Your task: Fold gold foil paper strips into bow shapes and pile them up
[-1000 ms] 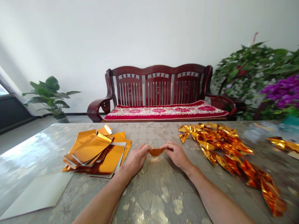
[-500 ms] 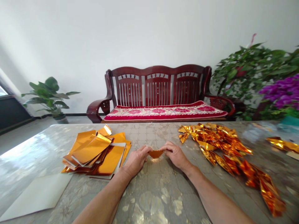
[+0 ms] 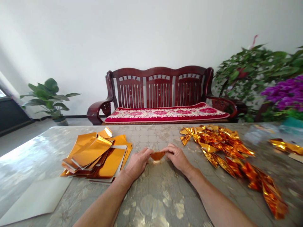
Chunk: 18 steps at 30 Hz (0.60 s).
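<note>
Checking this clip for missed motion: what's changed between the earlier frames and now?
Only the view drifted: the wooden bench sits slightly lower and further left. Nothing taken or let go. Left hand and right hand still hold the gold foil piece between them; foil paper stack and folded foil pile stayed put.

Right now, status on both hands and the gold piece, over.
Left hand, right hand: pinching opposite ends. Gold piece between them, bottom edge curved. Sheet stack left, foil pieces right, neither touching it.

Left hand point(image 3: 138, 161), right hand point(image 3: 177, 158) pinching; forearms point(image 3: 107, 198) angled inward.
</note>
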Each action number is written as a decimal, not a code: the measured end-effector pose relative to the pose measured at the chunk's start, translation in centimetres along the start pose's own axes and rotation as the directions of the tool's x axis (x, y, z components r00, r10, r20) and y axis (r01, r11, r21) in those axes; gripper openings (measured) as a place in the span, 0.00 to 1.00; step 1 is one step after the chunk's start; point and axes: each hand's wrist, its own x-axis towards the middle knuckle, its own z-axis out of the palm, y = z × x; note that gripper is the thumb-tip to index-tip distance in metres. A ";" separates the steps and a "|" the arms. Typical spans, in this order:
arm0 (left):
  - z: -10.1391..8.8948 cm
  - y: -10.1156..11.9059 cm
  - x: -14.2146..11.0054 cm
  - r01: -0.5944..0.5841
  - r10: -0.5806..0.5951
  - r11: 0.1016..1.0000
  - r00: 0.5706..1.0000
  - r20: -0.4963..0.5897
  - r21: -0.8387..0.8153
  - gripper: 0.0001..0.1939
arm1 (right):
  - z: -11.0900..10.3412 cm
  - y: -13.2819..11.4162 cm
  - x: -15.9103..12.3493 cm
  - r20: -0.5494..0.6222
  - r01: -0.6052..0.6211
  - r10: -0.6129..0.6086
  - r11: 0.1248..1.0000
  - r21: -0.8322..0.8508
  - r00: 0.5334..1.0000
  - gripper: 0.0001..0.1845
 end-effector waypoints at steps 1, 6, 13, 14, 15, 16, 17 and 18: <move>0.0 0.0 0.0 -0.002 0.002 1.000 1.000 0.000 0.005 0.17 | 0.0 0.0 0.0 0.000 -0.006 0.006 1.000 -0.009 1.000 0.14; -0.1 0.1 0.0 0.029 -0.031 0.999 0.999 0.032 0.043 0.16 | 0.1 0.3 -0.1 0.010 0.001 -0.001 0.999 -0.034 1.000 0.16; -0.1 -0.1 0.0 -0.014 0.013 1.000 0.999 0.043 0.019 0.14 | 0.1 0.5 -0.2 0.017 0.070 -0.069 0.996 -0.050 0.997 0.17; 0.0 -0.1 0.1 -0.021 0.020 1.000 0.999 0.049 0.018 0.14 | 0.1 0.6 -0.2 0.020 0.072 -0.071 0.996 -0.048 0.997 0.17; 0.0 -0.1 0.1 -0.025 0.024 1.000 0.998 0.054 0.017 0.13 | 0.1 0.6 -0.2 0.025 0.074 -0.073 0.996 -0.044 0.997 0.18; 0.0 -0.1 0.1 -0.028 0.027 0.999 0.998 0.060 0.016 0.13 | 0.1 0.7 -0.2 0.028 0.079 -0.078 0.996 -0.041 0.997 0.18; 0.0 -0.1 0.1 -0.030 0.030 0.999 0.997 0.067 0.013 0.13 | 0.1 0.7 -0.2 0.030 0.085 -0.084 0.996 -0.040 0.996 0.19; 0.0 -0.1 0.1 -0.034 0.034 0.999 0.997 0.072 0.008 0.13 | 0.2 0.8 -0.2 0.030 0.092 -0.091 0.995 -0.040 0.995 0.19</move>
